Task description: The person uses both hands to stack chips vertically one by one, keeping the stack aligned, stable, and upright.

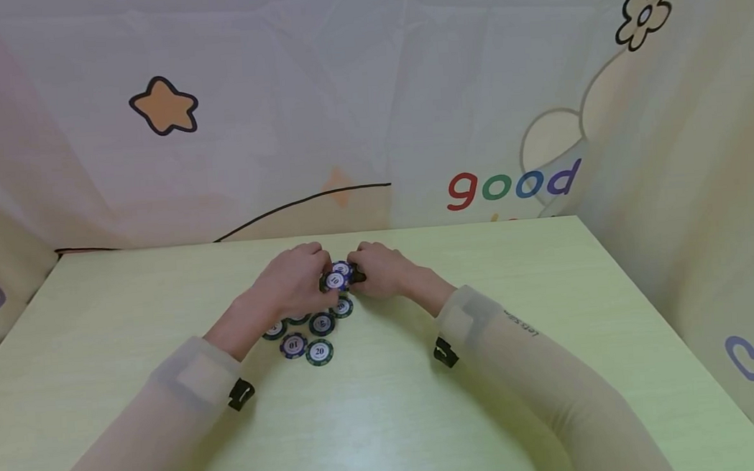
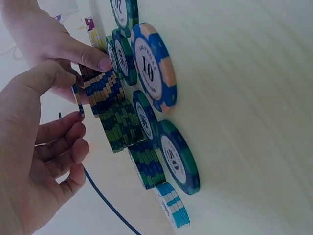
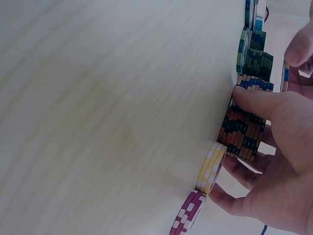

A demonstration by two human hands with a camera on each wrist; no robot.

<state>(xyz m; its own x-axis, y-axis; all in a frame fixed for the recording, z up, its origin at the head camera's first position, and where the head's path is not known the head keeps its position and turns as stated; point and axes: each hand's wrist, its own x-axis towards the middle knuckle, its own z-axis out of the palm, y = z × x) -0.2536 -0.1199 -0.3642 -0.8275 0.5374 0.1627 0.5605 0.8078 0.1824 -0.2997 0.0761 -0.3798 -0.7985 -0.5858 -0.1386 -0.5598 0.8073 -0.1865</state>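
Left hand (image 1: 295, 280) and right hand (image 1: 382, 270) meet over poker chips towards the back of the table. In the left wrist view, the left thumb and index finger pinch one blue-and-tan poker chip (image 2: 78, 100) above the blue-and-tan stack (image 2: 105, 93). The right thumb presses the near side of the stacks, at the blue-and-tan one, and its fingers curl behind the black-and-orange stack (image 3: 242, 132). Beside these stand a green stack (image 2: 120, 126), a blue-and-green stack (image 2: 148, 164) and a short light-blue stack (image 2: 174, 204).
Several loose chips lie flat in front of the stacks, among them a 10 chip (image 1: 294, 345) and a 20 chip (image 1: 319, 352). Short yellow (image 3: 210, 169) and magenta (image 3: 188, 215) stacks continue the row. A printed curtain (image 1: 291, 111) hangs behind the table (image 1: 388, 422).
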